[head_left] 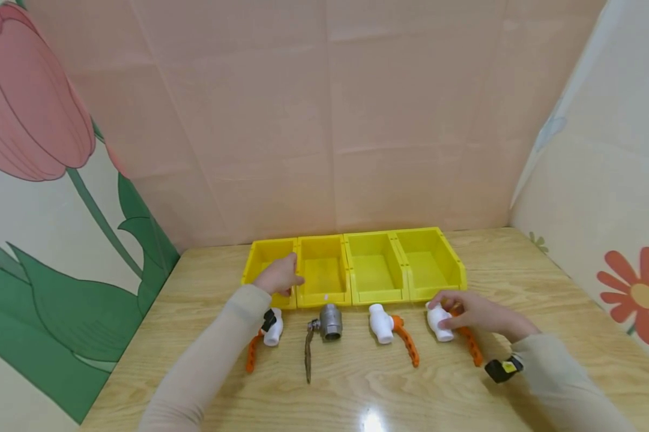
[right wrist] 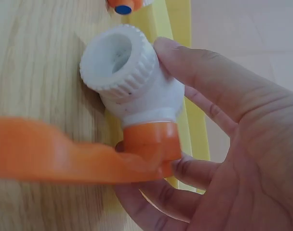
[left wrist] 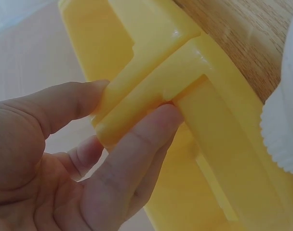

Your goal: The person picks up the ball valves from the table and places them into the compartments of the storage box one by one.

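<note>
My left hand (head_left: pixel 277 276) reaches over the two leftmost yellow bins (head_left: pixel 324 298). In the left wrist view, its thumb and fingers pinch the adjoining bin walls (left wrist: pixel 141 86) from both sides. On the right, my right hand (head_left: pixel 478 312) holds a white plastic ball valve (head_left: pixel 437 323) just in front of the rightmost bin (head_left: pixel 437 293). The right wrist view shows the thumb on the valve's white body (right wrist: pixel 151 98) and fingers behind it and at the base of its orange lever (right wrist: pixel 151 149). The ribbed open end faces that camera.
Along the table (head_left: pixel 351 390) lie a metal ball valve (head_left: pixel 331 323) with a lever, a white valve (head_left: pixel 381 324) with an orange lever, and another white valve (head_left: pixel 272 333) partly behind the left wrist. A pink-covered wall (head_left: pixel 324 150) rises behind the bins.
</note>
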A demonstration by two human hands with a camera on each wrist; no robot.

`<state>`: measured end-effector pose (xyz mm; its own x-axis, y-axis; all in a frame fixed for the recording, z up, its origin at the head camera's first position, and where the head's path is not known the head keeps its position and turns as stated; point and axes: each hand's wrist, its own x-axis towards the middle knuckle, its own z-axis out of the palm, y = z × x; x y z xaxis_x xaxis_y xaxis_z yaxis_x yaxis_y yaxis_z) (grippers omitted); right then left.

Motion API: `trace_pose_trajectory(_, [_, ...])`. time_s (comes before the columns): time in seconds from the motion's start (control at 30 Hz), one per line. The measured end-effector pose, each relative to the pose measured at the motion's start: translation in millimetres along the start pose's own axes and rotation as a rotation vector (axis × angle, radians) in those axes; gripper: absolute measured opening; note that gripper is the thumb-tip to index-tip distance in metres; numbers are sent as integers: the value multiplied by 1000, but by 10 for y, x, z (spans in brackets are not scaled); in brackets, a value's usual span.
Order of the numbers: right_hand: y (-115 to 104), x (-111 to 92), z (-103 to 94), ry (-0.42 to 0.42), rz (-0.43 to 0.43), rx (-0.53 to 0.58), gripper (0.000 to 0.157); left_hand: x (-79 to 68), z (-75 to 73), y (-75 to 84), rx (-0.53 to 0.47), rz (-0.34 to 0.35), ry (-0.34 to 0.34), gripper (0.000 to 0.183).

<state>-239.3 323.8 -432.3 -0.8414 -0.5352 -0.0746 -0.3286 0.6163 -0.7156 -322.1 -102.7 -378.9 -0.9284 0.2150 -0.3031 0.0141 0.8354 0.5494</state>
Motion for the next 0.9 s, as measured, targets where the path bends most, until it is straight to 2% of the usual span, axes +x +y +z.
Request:
trace_pose_trajectory(0.27, [-36, 28, 30, -26, 8, 5, 32, -24, 5, 16, 21, -3, 14, 39])
trace_pose_trajectory(0.67, [66, 61, 32, -24, 30, 8, 29, -10, 5, 5, 21, 13, 17, 37])
trace_pose_trajectory(0.8, [95, 56, 28, -25, 40, 43, 29, -9, 8, 7, 22, 5, 15, 38])
trace_pose_trajectory(0.9, [107, 55, 11, -43, 62, 131, 32, -16, 11, 10, 21, -2, 13, 39])
